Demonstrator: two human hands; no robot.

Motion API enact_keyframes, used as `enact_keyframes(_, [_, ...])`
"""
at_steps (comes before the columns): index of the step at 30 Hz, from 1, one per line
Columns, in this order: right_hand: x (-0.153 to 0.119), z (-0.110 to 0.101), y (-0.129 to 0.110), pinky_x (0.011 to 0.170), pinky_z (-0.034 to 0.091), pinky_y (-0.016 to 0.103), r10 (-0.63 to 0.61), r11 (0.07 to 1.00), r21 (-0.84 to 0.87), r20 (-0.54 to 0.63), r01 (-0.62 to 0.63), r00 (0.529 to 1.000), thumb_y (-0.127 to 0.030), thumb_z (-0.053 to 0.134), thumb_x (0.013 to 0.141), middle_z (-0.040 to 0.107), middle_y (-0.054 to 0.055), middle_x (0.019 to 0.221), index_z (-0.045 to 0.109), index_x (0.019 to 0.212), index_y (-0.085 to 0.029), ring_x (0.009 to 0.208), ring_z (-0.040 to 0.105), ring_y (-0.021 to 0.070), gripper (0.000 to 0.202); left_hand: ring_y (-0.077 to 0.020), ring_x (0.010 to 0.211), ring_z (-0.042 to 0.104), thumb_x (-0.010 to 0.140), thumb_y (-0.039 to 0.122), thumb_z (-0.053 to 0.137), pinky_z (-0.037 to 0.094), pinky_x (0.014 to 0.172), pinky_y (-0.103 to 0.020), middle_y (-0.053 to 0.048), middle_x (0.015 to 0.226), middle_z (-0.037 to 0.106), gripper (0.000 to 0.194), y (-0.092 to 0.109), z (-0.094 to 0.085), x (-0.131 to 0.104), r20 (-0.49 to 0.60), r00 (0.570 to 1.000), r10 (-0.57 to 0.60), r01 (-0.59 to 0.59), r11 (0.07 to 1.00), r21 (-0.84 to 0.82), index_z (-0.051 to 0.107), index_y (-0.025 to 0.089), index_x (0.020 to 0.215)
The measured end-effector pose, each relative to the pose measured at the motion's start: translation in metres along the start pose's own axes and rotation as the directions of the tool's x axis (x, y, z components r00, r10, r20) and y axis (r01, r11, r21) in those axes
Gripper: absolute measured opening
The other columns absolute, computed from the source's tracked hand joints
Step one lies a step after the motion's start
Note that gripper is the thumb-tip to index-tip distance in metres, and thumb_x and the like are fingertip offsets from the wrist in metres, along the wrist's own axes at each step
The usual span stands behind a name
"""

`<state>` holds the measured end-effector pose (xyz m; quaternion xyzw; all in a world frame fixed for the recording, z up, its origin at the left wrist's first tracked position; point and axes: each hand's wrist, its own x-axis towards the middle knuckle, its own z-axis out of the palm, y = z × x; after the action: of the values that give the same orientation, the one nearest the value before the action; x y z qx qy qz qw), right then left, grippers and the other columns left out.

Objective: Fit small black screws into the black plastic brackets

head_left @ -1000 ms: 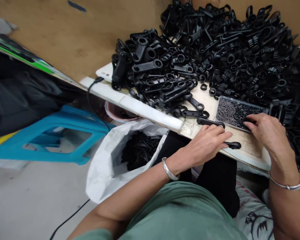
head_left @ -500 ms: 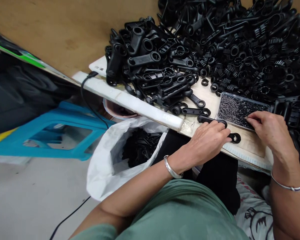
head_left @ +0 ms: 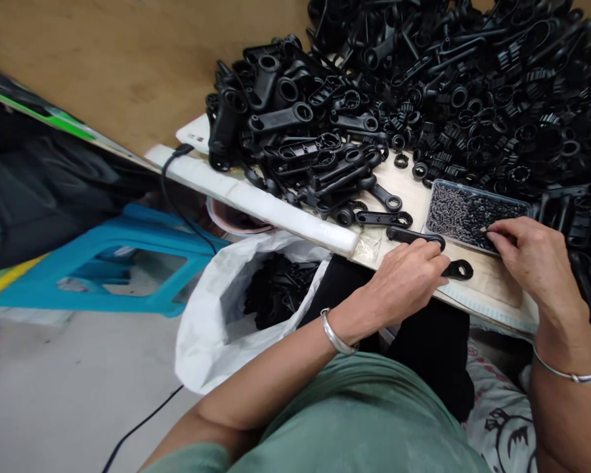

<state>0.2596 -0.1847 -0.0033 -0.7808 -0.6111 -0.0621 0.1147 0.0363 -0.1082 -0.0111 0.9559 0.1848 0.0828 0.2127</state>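
My left hand [head_left: 414, 276] is closed on a black plastic crank-like handle at the table's front edge. The handle's ringed end [head_left: 459, 269] sticks out to the right of my fingers. Just above my knuckles lies another black handle [head_left: 414, 236], partly covered by the hand. My right hand [head_left: 526, 253] pinches at the front right of a clear box [head_left: 431, 226] filled with tiny metal and black pieces. Whatever sits between thumb and forefinger is too small to name.
Heaps of black handles [head_left: 285, 118] and black toothed rings [head_left: 458, 98] cover the back of the table. A white sack [head_left: 201, 341] of black parts stands below the white-padded edge [head_left: 256, 203]. A blue stool [head_left: 39, 282] lies left, and a black cable [head_left: 165, 190] hangs down.
The view has shifted slightly. Both hands keep almost the same places, the right still pinching at the box and the left still on the handle.
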Motion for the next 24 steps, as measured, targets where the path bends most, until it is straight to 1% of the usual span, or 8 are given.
enact_keyframes(3, [0.0, 0.0, -0.002, 0.078, 0.05, 0.039, -0.024, 0.999, 0.024, -0.033, 0.025, 0.999, -0.025, 0.054, 0.092, 0.073, 0.009, 0.101, 0.074, 0.098, -0.021, 0.09, 0.068, 0.0277, 0.021, -0.0215, 0.099, 0.057, 0.096, 0.027, 0.058, 0.045, 0.08, -0.033, -0.006, 0.104, 0.063, 0.016, 0.0, -0.002, 0.0, 0.019, 1.0, 0.011, -0.011, 1.0, 0.005, 0.063, 0.014, 0.103])
enact_keyframes(6, [-0.002, -0.001, -0.003, 0.081, 0.052, 0.039, -0.047, 0.992, 0.11, -0.105, 0.059, 0.993, -0.024, 0.054, 0.093, 0.074, 0.009, 0.099, 0.074, 0.097, -0.019, 0.09, 0.069, 0.0257, 0.021, -0.0213, 0.097, 0.056, 0.095, 0.028, 0.06, 0.044, 0.078, -0.033, -0.006, 0.106, 0.063, 0.017, -0.001, -0.002, -0.002, 0.018, 0.999, 0.037, -0.037, 0.999, 0.007, 0.063, 0.014, 0.104])
enact_keyframes(8, [-0.004, -0.003, -0.003, 0.083, 0.053, 0.037, -0.012, 0.98, 0.194, -0.148, 0.041, 0.989, -0.025, 0.056, 0.092, 0.075, 0.007, 0.098, 0.075, 0.096, -0.021, 0.09, 0.07, 0.0236, 0.019, -0.0213, 0.098, 0.056, 0.094, 0.032, 0.062, 0.044, 0.078, -0.033, -0.006, 0.106, 0.063, 0.021, -0.002, -0.001, -0.003, -0.003, 0.998, 0.057, -0.057, 0.998, -0.003, 0.064, 0.015, 0.107])
enact_keyframes(10, [-0.009, -0.003, -0.003, 0.084, 0.054, 0.037, 0.082, 0.951, 0.309, -0.168, -0.027, 0.982, -0.028, 0.06, 0.091, 0.075, 0.003, 0.098, 0.075, 0.096, -0.025, 0.088, 0.07, 0.0216, 0.016, -0.021, 0.099, 0.056, 0.094, 0.035, 0.063, 0.044, 0.08, -0.033, -0.006, 0.106, 0.064, 0.025, -0.005, -0.002, -0.003, -0.043, 0.996, 0.079, -0.081, 0.996, -0.029, 0.064, 0.016, 0.109])
enact_keyframes(12, [-0.016, -0.004, -0.003, 0.08, 0.055, 0.036, 0.216, 0.88, 0.458, -0.148, -0.127, 0.965, -0.033, 0.065, 0.088, 0.075, 0.001, 0.097, 0.076, 0.097, -0.028, 0.081, 0.07, 0.0196, 0.015, -0.0199, 0.098, 0.056, 0.096, 0.035, 0.06, 0.045, 0.083, -0.032, -0.006, 0.104, 0.065, 0.023, -0.008, -0.004, -0.001, -0.086, 0.992, 0.088, -0.094, 0.994, -0.06, 0.065, 0.015, 0.107])
enact_keyframes(16, [-0.031, -0.008, -0.008, 0.076, 0.057, 0.038, 0.421, 0.695, 0.66, -0.05, -0.286, 0.906, -0.04, 0.074, 0.08, 0.075, 0.0, 0.093, 0.077, 0.097, -0.031, 0.076, 0.069, 0.0194, 0.02, -0.0191, 0.093, 0.056, 0.099, 0.021, 0.05, 0.043, 0.083, -0.032, -0.006, 0.096, 0.066, 0.018, -0.015, -0.017, 0.012, -0.128, 0.991, 0.034, -0.037, 0.999, -0.02, 0.067, 0.015, 0.098])
enact_keyframes(20, [-0.04, -0.013, -0.016, 0.078, 0.061, 0.041, 0.484, 0.583, 0.755, -0.028, -0.299, 0.874, -0.036, 0.079, 0.076, 0.075, 0.001, 0.086, 0.077, 0.092, -0.029, 0.076, 0.072, 0.0216, 0.018, -0.0199, 0.091, 0.056, 0.097, 0.012, 0.043, 0.039, 0.078, -0.033, -0.006, 0.095, 0.066, 0.024, -0.023, -0.024, 0.038, -0.125, 0.992, 0.008, 0.007, 0.992, 0.125, 0.066, 0.015, 0.092])
enact_keyframes(24, [-0.044, -0.009, -0.019, 0.078, 0.063, 0.036, 0.49, 0.47, 0.846, -0.01, -0.254, 0.872, -0.03, 0.082, 0.074, 0.075, 0.001, 0.085, 0.077, 0.09, -0.026, 0.076, 0.074, 0.0199, 0.017, -0.0217, 0.096, 0.055, 0.095, 0.011, 0.044, 0.036, 0.076, -0.035, -0.005, 0.094, 0.064, 0.022, -0.033, -0.014, 0.068, -0.158, 0.984, 0.081, -0.044, 0.974, 0.223, 0.065, 0.018, 0.091])
